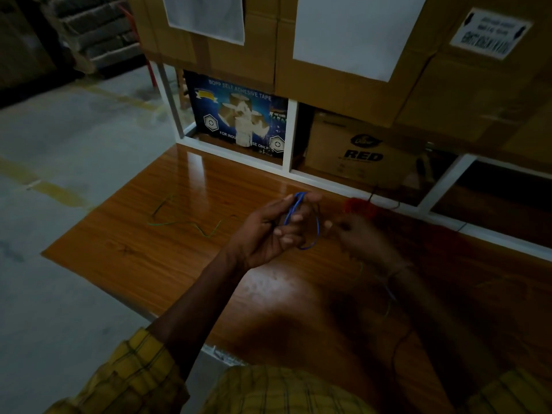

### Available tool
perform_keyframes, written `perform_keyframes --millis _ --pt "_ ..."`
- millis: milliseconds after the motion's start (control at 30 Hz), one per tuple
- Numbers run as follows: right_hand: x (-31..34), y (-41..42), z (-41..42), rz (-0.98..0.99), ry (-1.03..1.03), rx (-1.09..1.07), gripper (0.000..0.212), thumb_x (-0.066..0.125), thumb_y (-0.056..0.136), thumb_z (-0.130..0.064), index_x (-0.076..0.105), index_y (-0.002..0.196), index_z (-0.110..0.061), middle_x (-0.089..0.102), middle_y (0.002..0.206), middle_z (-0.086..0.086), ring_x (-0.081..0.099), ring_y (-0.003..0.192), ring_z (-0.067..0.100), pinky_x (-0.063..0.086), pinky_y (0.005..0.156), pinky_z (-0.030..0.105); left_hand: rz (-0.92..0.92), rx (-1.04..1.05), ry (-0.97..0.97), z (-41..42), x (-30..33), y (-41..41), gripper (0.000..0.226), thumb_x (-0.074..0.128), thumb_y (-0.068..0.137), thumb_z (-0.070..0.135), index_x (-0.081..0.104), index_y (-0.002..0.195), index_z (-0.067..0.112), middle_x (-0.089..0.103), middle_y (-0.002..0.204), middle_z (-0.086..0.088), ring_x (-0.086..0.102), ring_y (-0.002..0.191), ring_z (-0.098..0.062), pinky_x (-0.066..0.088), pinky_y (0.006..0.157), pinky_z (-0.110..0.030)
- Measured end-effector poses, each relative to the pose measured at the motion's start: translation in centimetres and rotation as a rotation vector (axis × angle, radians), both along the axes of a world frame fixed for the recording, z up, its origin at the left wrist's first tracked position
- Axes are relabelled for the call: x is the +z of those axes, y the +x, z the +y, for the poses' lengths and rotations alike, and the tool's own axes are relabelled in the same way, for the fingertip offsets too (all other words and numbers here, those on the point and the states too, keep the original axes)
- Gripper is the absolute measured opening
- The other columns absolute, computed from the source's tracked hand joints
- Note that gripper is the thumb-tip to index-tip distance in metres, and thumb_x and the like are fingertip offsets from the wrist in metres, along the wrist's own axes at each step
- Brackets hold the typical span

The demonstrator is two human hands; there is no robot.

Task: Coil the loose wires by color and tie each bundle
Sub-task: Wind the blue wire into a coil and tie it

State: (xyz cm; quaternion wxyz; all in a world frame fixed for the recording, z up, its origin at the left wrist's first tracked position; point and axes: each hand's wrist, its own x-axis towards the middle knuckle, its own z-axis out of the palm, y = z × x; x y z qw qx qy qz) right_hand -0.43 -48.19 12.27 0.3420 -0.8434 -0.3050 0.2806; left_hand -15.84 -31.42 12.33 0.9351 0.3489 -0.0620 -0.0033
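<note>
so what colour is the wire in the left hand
Blue, seen in the head view: the wire held by the left hand.

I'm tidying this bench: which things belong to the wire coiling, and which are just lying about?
Job: thin blue wire loop, pinched by left hand; right hand; loose green wire; red wire bundle.
Lying about: brown cardboard boxes; blue adhesive-tape carton.

Single head-worn wide-angle view, looking forward and steeply down from just above the person's forearms; the wooden tabletop (167, 249) fills the near centre, stacked cardboard boxes (343, 94) stand ahead, concrete floor (59, 144) at left.
</note>
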Motion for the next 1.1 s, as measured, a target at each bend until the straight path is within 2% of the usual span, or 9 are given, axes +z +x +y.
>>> perform_keyframes --millis 133,300,400,467,567,733,833,967,1100 --pt "-0.1 -4.3 0.0 0.083 -0.153 0.3 0.015 0.048 0.108 -0.028 0.062 0.112 -0.027 0.068 0.088 0.007 0.063 0.073 0.027 0.055 0.063 0.043 0.042 0.155 0.112 0.2 0.5 0.9 0.045 0.03 0.116 0.018 0.041 0.154 -0.004 0.06 0.109 -0.007 0.044 0.06 -0.006 0.053 0.069 -0.025" --pt "3.0 -6.0 -1.1 0.274 -0.282 0.592 0.047 0.051 0.104 -0.015 0.039 0.149 -0.022 0.074 0.086 0.013 0.057 0.061 0.025 0.045 0.053 0.032 0.14 0.323 0.372 0.7 0.3 2.1 0.036 0.038 0.114 0.015 0.047 0.146 0.001 0.062 0.126 -0.011 0.052 0.066 -0.008 0.062 0.09 -0.039" --pt "5.2 -5.9 -2.0 0.266 -0.213 0.725 0.041 0.053 0.104 -0.012 0.049 0.145 -0.018 0.071 0.076 0.013 0.053 0.063 0.029 0.042 0.057 0.038 0.193 0.399 0.713 0.9 -0.5 2.2 0.026 0.042 0.114 0.018 0.053 0.137 0.011 0.063 0.131 -0.012 0.063 0.077 -0.015 0.059 0.098 -0.047" --pt "6.8 -5.2 -2.7 0.26 -0.173 0.711 0.034 0.053 0.106 -0.013 0.056 0.139 -0.02 0.066 0.067 0.002 0.054 0.053 0.019 0.044 0.049 0.029 0.213 0.399 0.962 1.0 -1.0 2.1 0.026 0.044 0.114 0.026 0.054 0.135 0.015 0.066 0.122 -0.012 0.07 0.085 -0.018 0.059 0.095 -0.048" --pt "10.1 -3.4 -4.0 0.256 -0.02 0.578 0.019 0.06 0.101 -0.02 0.068 0.119 -0.02 0.06 0.066 0.008 0.053 0.051 0.015 0.042 0.044 0.02 0.233 0.325 1.178 1.0 -1.4 1.8 0.028 0.042 0.114 0.033 0.049 0.136 0.017 0.067 0.113 -0.007 0.074 0.089 -0.016 0.063 0.082 -0.041" --pt "11.3 1.3 -5.2 0.155 0.307 0.244 0.027 0.058 0.1 -0.025 0.066 0.105 0.0 0.048 0.07 0.026 0.039 0.052 0.028 0.038 0.041 0.021 0.147 0.135 1.051 -0.1 -1.1 0.8 0.029 0.036 0.116 0.025 0.047 0.138 0.01 0.068 0.125 -0.01 0.067 0.077 -0.022 0.059 0.072 -0.035" --pt "8.9 3.3 -4.3 0.122 0.418 0.046 0.029 0.06 0.101 -0.024 0.066 0.104 0.004 0.044 0.064 0.014 0.036 0.055 0.023 0.032 0.045 0.024 0.115 0.101 0.847 -1.5 -0.8 0.4 0.036 0.029 0.117 0.023 0.05 0.141 0.004 0.067 0.12 -0.013 0.05 0.063 -0.016 0.041 0.053 -0.024" --pt "4.5 3.7 -2.4 0.011 0.445 -0.128 0.016 0.071 0.095 -0.034 0.075 0.094 -0.019 0.072 0.09 0.006 0.065 0.084 0.02 0.051 0.075 0.039 0.057 0.058 0.562 -2.3 -0.7 0.9 0.042 0.025 0.116 0.02 0.051 0.141 -0.003 0.064 0.112 -0.015 0.038 0.052 -0.01 0.024 0.044 -0.024" --pt "0.4 2.9 -1.6 -0.05 0.401 -0.166 0.017 0.068 0.097 -0.033 0.073 0.101 -0.017 0.073 0.104 0.01 0.068 0.097 0.019 0.054 0.09 0.042 0.046 0.136 0.32 -2.5 -0.6 1.5 0.047 0.023 0.115 0.018 0.047 0.144 -0.01 0.065 0.109 -0.014 0.039 0.048 -0.006 0.025 0.043 -0.022"
